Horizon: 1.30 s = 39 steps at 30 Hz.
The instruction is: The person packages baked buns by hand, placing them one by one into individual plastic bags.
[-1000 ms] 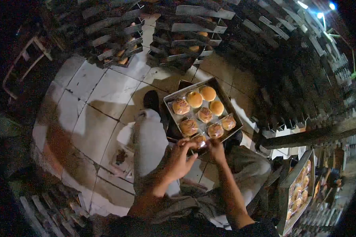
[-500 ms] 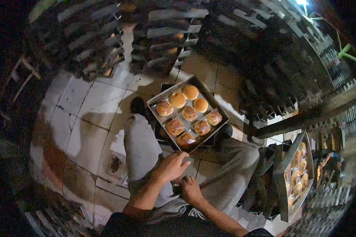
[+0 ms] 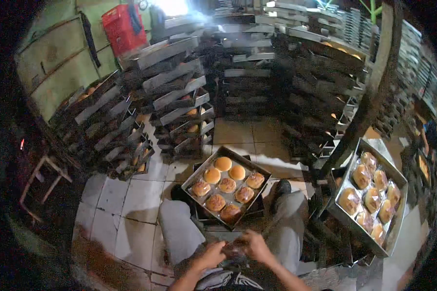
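Observation:
Between the knees, a square metal tray (image 3: 197,198) holds several round buns (image 3: 223,164); some look wrapped in clear film, and a few at the back are plain. Just in front of the tray's near corner, my left hand (image 3: 212,254) and my right hand (image 3: 255,246) are close together over the lap. Both have closed fingers around a dark, shiny item (image 3: 235,249), blurred, possibly a wrapped bun.
Another tray (image 3: 396,233) of wrapped buns rests on a stack at the right. Stacked trays (image 3: 247,72) line the back and sides. A wooden post (image 3: 374,92) stands at right; a red crate (image 3: 124,30) is at back left.
The view has tilted up, showing more of the stacks and wall. My right hand has risen level with my left, and the dark, shiny item now shows between them.

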Each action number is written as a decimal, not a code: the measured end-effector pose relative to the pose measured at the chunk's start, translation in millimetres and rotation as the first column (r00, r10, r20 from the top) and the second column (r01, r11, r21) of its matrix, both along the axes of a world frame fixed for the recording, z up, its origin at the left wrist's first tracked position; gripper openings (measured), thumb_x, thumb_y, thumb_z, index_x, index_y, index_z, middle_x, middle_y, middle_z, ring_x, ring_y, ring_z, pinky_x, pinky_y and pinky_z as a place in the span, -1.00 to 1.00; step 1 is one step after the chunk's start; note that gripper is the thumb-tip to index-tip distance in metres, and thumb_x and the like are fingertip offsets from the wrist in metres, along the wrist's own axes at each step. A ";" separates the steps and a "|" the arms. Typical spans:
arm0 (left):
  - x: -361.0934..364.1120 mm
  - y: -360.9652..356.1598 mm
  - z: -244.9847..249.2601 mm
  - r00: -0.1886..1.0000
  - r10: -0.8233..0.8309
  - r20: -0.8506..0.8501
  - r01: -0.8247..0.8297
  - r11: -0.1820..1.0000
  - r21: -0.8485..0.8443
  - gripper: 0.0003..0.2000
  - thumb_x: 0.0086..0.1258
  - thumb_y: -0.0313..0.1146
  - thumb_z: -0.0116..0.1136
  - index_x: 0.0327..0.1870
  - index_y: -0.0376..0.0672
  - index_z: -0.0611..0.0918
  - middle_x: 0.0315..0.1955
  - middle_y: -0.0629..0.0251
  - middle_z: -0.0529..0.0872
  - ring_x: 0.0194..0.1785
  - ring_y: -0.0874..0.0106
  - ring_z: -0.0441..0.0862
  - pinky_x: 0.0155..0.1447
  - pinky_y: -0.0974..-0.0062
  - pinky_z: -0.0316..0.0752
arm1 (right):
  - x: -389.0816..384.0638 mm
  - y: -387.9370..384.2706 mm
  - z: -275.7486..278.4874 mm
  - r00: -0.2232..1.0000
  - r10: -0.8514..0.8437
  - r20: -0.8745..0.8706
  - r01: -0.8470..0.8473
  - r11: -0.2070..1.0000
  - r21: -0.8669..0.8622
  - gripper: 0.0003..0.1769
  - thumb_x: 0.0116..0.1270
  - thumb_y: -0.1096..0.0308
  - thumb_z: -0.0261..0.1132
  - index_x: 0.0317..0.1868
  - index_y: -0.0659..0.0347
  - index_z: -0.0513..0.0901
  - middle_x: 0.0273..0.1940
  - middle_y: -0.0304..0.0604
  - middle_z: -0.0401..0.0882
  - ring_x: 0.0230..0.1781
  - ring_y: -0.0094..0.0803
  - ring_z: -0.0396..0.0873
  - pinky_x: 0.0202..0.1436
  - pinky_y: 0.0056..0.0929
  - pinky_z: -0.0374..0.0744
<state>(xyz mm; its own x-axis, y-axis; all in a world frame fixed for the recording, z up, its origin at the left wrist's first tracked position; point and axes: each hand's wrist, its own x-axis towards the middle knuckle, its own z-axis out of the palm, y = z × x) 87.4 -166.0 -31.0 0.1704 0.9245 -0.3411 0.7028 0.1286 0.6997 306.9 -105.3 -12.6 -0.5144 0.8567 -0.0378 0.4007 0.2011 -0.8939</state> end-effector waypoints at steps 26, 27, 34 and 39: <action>-112.8 137.8 46.6 -0.138 0.635 0.760 -0.864 0.299 -0.406 -0.63 0.66 -0.14 -0.06 0.32 -0.11 0.54 0.24 0.28 0.63 0.12 0.50 0.58 0.04 0.52 0.48 | -154.3 87.4 50.4 0.969 0.222 -0.104 -0.202 0.964 0.172 -0.52 0.23 0.46 0.34 0.19 0.33 0.60 0.19 0.22 0.59 0.29 0.11 0.54 0.40 -0.17 0.46; -127.5 133.5 46.3 -0.231 0.505 0.831 -0.846 0.317 -0.429 -0.61 0.67 -0.12 -0.09 0.38 -0.09 0.49 0.31 0.25 0.59 0.17 0.47 0.58 0.06 0.51 0.49 | -149.6 116.3 7.4 0.980 0.156 0.124 -0.179 0.963 0.201 -0.61 0.21 0.40 0.39 0.05 0.34 0.64 0.14 0.25 0.60 0.24 0.15 0.56 0.34 -0.13 0.51; -141.4 130.6 48.1 -0.145 0.488 0.861 -0.808 0.443 -0.388 -0.48 0.68 -0.03 -0.17 0.52 -0.08 0.26 0.44 0.12 0.45 0.27 0.27 0.57 0.11 0.39 0.52 | -122.7 405.9 -252.8 0.722 -0.307 0.620 -0.024 0.884 0.466 -0.23 0.33 0.14 0.29 0.47 0.29 0.30 0.43 0.39 0.25 0.27 0.37 0.42 0.33 0.20 0.47; -138.8 135.7 46.1 -0.038 0.399 0.916 -0.777 0.565 -0.278 -0.48 0.66 -0.09 -0.15 0.52 -0.12 0.22 0.46 0.09 0.37 0.30 0.15 0.57 0.12 0.25 0.59 | -139.5 439.0 -205.5 0.742 -0.237 0.627 0.264 0.963 0.051 -0.43 0.22 0.09 0.43 0.19 0.18 0.60 0.10 0.33 0.62 0.04 0.19 0.66 0.04 -0.03 0.67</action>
<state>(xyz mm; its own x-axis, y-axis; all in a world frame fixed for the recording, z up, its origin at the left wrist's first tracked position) -51.4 -30.3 15.1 -0.5105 0.8364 -0.1997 -0.5660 -0.1520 0.8103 167.4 333.7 -218.1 -0.1328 0.9421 -0.3079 0.9011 -0.0147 -0.4333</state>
